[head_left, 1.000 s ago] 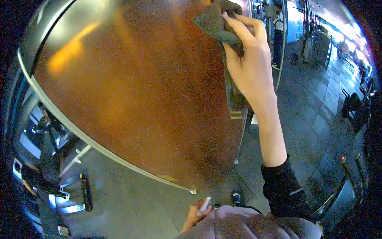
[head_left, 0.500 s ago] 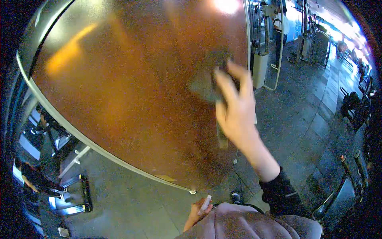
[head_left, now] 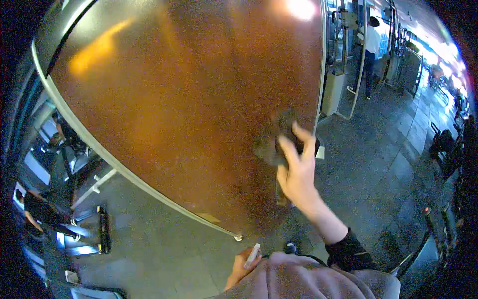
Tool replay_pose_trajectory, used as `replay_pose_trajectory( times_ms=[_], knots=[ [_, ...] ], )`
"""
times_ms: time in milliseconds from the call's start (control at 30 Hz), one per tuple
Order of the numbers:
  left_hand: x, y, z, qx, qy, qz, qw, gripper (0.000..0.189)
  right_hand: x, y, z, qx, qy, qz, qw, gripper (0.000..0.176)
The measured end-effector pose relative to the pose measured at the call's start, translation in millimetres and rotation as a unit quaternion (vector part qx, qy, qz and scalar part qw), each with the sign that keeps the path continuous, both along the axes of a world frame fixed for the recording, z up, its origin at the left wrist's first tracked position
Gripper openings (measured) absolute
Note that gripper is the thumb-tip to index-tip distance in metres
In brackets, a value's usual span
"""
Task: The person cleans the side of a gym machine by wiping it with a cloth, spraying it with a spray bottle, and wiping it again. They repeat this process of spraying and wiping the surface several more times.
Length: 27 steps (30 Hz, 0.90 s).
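Brown panel (head_left: 174,124) beneath dark cloth (head_left: 268,150), long axis toward wearer, right hand (head_left: 300,180) tight on cloth, left hand (head_left: 242,264) round pale object (head_left: 252,255)

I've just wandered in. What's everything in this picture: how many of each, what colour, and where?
Panel: one large, reddish-brown, pale-edged, centre
Cloth: one, dark, blurred, under the right hand
Small item: one, whitish, in the left hand; exact kind unclear
Gym machines: several, mixed white and dark, both sides
Person in a white top: one, upper right
Person in dark clothes: at least one, left side
Floor: one, grey, below
Garment: one, greyish, bottom
Sleeve: one, black, right arm
Right hand: one, bare, right of centre
Left hand: one, bare, bottom centre
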<state>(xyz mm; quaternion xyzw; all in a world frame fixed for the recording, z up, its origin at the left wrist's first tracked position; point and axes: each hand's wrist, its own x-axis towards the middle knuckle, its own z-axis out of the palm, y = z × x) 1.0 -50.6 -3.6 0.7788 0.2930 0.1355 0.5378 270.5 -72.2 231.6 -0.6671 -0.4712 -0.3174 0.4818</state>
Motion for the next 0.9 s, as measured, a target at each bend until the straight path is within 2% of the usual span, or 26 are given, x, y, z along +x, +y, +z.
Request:
replay_pose_trajectory(
  times_ms=[100,133,200,233,333,400,467,567,600,667,733,767,867,900],
  knots=[
    [0.2,0.5,-5.0,-0.023,-0.005,-0.002,1.000,0.030,15.3,16.9,86.4,0.079,-0.086,-0.045,0.992,0.063],
    [0.6,-0.7,-12.6,-0.066,-0.004,0.002,0.998,0.029,19.6,21.1,113.0,0.104,-0.107,-0.058,0.987,0.063],
    [0.2,-1.1,-13.5,-0.103,0.000,0.006,0.995,0.028,18.0,25.7,143.2,0.120,-0.133,-0.100,0.979,0.058],
    [2.2,-3.5,-12.4,-0.028,-0.010,-0.009,1.000,0.027,15.6,26.0,148.5,0.121,-0.135,-0.115,0.977,0.056],
    [3.3,-5.0,-23.5,0.063,-0.020,-0.017,0.998,0.026,8.0,36.4,105.7,0.128,-0.189,-0.185,0.956,0.045],
    [3.3,-4.2,-31.0,0.075,-0.021,-0.009,0.997,0.026,-7.3,26.7,55.8,0.058,-0.178,-0.142,0.972,0.041],
    [4.4,-1.7,-32.4,0.134,-0.008,-0.027,0.991,0.027,-16.9,19.2,16.1,0.012,-0.160,-0.121,0.980,0.040],
    [12.8,-16.5,-20.2,0.148,-0.043,-0.020,0.988,0.027,-7.2,4.3,33.8,0.018,-0.138,-0.111,0.984,0.042],
    [10.2,-16.7,-19.0,0.148,-0.042,-0.020,0.988,0.027,-7.6,5.6,49.9,0.017,-0.133,-0.114,0.984,0.045],
    [5.9,-15.9,-18.7,0.093,-0.042,-0.005,0.995,0.027,2.6,20.5,89.1,0.086,-0.184,-0.148,0.968,0.044],
    [0.9,-13.4,-21.4,0.073,-0.036,0.002,0.997,0.026,-3.7,21.1,127.9,0.092,-0.171,-0.132,0.972,0.049],
    [-1.3,-11.8,-21.4,0.072,-0.033,0.003,0.997,0.026,-11.1,18.6,139.5,0.068,-0.137,-0.107,0.982,0.057],
    [-7.2,-5.8,-20.4,0.049,-0.051,0.018,0.997,0.026,-21.6,24.5,125.6,0.058,-0.146,-0.149,0.976,0.055],
    [-9.0,-3.4,-20.0,0.041,-0.059,0.022,0.997,0.026,-18.1,31.3,107.3,0.076,-0.194,-0.196,0.958,0.037]
  ],
)
